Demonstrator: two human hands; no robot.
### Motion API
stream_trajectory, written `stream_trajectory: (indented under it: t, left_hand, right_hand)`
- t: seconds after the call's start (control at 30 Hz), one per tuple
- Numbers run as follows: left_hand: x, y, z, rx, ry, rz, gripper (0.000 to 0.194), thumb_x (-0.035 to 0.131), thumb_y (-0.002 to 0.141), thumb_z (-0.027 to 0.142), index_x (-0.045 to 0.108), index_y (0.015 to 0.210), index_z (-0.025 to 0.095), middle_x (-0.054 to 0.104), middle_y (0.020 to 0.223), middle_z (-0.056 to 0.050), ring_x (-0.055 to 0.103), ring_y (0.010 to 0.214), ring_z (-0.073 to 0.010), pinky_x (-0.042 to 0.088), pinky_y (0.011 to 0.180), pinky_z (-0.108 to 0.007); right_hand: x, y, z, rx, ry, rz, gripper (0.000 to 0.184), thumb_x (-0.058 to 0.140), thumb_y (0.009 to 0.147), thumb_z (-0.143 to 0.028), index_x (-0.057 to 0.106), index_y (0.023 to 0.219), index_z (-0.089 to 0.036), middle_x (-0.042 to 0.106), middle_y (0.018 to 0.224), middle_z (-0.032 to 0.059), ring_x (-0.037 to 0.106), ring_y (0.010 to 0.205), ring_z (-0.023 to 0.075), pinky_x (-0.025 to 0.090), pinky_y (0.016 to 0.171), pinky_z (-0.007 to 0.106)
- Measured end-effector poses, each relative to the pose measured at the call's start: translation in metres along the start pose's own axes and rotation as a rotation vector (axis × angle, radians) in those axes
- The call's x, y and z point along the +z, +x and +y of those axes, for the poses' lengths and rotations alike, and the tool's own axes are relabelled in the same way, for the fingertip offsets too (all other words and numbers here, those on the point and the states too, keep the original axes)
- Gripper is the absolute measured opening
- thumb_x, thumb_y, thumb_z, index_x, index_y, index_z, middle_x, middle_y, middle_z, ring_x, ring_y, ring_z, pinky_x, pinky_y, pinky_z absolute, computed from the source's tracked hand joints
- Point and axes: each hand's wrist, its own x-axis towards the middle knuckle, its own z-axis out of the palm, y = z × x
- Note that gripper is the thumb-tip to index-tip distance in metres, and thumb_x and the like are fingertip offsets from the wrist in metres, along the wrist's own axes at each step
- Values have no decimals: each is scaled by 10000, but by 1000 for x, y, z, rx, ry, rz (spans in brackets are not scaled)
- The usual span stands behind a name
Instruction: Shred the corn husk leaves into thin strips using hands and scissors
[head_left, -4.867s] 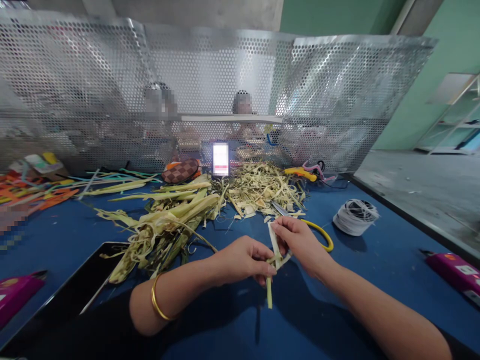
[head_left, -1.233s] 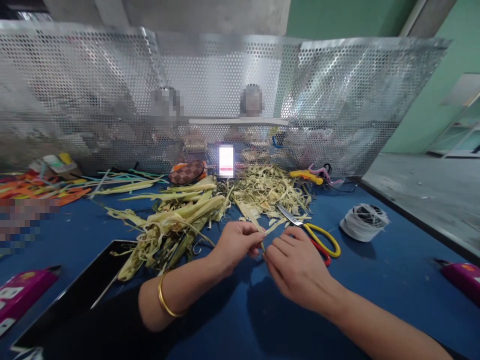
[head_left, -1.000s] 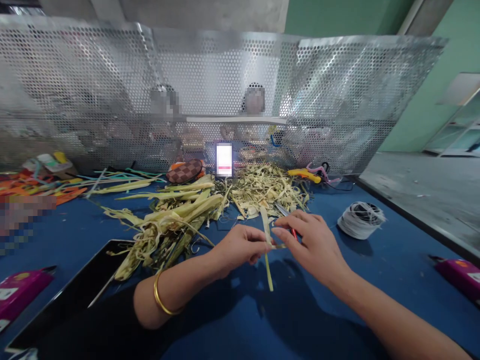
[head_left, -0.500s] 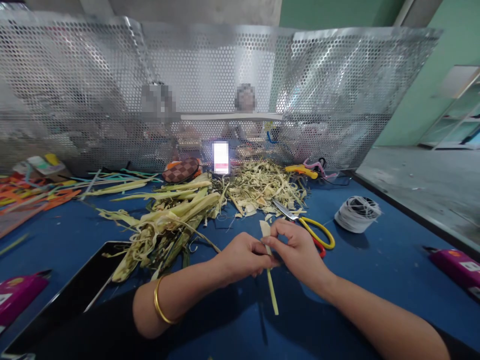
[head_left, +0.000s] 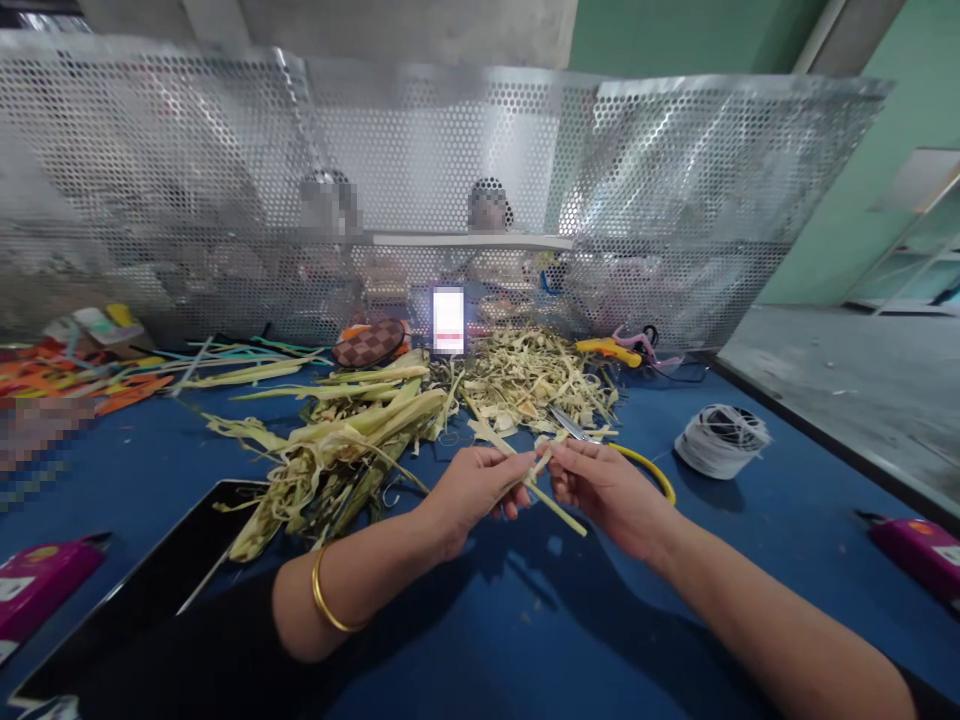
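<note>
A pale green corn husk strip (head_left: pixel 564 515) slants down to the right through the pinch of my left hand (head_left: pixel 474 492), above the blue table. My right hand (head_left: pixel 611 492) pinches a short end of husk between thumb and forefinger, close to the left fingertips. Whether that end belongs to the same strip I cannot tell. Just behind the right hand lie scissors (head_left: pixel 646 462) with a yellow handle, their blades touching a heap of husk scraps (head_left: pixel 536 375). To the left of my hands is a bundle of longer corn husks (head_left: pixel 352 440).
A white roll of string (head_left: pixel 721 445) stands at right, with a magenta box (head_left: pixel 919 555) nearer the edge. At left lie a dark tablet (head_left: pixel 150 590) and another magenta box (head_left: pixel 49 580). A lit phone (head_left: pixel 448 320) stands before the perforated metal screen (head_left: pixel 420 130); people sit behind it.
The husk strip has turned from nearly upright to a diagonal slant. My right hand has moved slightly right and now pinches a short husk end; the view has shifted a little.
</note>
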Motion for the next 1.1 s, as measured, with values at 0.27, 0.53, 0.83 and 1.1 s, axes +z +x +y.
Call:
stream_trajectory:
  t: [0.27, 0.53, 0.83, 1.1]
  left_hand:
    - [2, 0, -7, 20, 10, -109, 272, 664, 702, 385, 656, 600, 133, 497, 432, 35, 416, 413, -60, 334, 449, -189]
    - [2, -2, -4, -29, -23, -86, 250, 675, 686, 349, 669, 606, 112, 603, 499, -23, 517, 435, -93, 421, 505, -221]
    - [-3, 1, 2, -62, -331, -21, 238, 748, 576, 275, 721, 742, 107, 709, 763, -77, 631, 694, -138, 472, 697, -242]
    - [4, -2, 1, -71, -356, 39, 125, 706, 584, 172, 698, 685, 99, 686, 704, -63, 594, 639, -120, 457, 622, -228]
  right_hand:
    - [7, -2, 4, -74, -81, 83, 385, 790, 552, -489, 663, 625, -133, 585, 524, -17, 472, 451, 59, 377, 491, 201]
    - [2, 5, 7, -118, -110, 145, 373, 737, 590, -500, 651, 669, -145, 567, 552, -15, 505, 475, 104, 410, 526, 261]
    - [-6, -18, -8, -1394, -1541, -12, 231, 445, 891, -146, 613, 1046, -174, 634, 794, 57, 546, 717, 183, 393, 729, 349]
    - [7, -15, 15, -1423, -1766, -145, 262, 350, 922, -99, 610, 888, -115, 623, 741, 75, 528, 647, 174, 356, 646, 329]
